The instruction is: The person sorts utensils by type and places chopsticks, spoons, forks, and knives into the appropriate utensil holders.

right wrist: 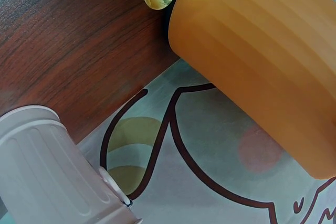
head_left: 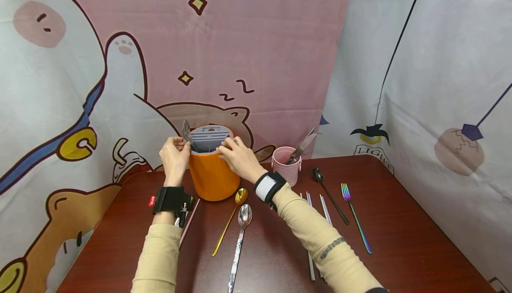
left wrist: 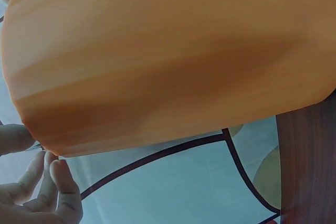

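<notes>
Delicately, the left hand's grip closes to a pinch, thumb against fingertips, on a thin silvery utensil at the left rim of an orange container. The utensil's head shows above the fingers. Across the opening, the right hand's grip is bent over the near right rim, digits close together on the edge. The container stands upright toward the back of the bench, a slotted grey insert showing in its mouth between the hands.

Just in front of its base lies the bowl of a gold spoon, with a longer silver spoon beside it. To the right, a small pink bucket holds metal utensils leaning outward. Farther right rest a black spoon and a rainbow-coloured fork, apart from each other.

The right sleeve crosses over several pale sticks, hiding their middles, while the left wrist strap partly blocks a pinkish stick. Behind everything hangs a cartoon-printed cloth.
</notes>
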`<state>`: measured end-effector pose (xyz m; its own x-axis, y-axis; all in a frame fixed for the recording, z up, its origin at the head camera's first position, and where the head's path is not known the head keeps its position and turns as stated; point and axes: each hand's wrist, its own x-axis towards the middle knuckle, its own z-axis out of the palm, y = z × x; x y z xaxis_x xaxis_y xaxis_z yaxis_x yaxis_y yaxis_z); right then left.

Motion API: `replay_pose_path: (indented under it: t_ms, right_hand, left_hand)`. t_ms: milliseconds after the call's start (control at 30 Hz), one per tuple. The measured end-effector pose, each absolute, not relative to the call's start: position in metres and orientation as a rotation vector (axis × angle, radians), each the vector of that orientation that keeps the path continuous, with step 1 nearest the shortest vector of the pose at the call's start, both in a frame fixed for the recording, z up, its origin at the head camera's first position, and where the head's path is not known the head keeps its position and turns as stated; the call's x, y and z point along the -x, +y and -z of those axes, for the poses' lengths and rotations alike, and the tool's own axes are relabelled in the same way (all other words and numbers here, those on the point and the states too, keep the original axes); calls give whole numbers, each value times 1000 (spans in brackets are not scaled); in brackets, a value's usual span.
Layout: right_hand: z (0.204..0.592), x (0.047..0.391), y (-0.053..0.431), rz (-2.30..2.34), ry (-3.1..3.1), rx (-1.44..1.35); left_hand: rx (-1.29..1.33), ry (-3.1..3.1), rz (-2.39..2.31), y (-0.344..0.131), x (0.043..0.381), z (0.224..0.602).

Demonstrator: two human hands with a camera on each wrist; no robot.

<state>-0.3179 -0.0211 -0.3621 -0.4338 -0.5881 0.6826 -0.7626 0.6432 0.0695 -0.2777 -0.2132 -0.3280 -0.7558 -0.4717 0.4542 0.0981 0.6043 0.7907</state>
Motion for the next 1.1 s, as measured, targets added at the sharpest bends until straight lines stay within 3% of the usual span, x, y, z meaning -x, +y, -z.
replay_pose_path:
  t_ms: [767, 1100]
  right_hand:
    - [364, 319, -23, -299, -2150, -1040]
    - [363, 318, -22, -294, -2190, -1031]
  left_hand:
    - [84, -2461, 705, -192, 209, 380]
    - [333, -2765, 526, -160, 206, 419]
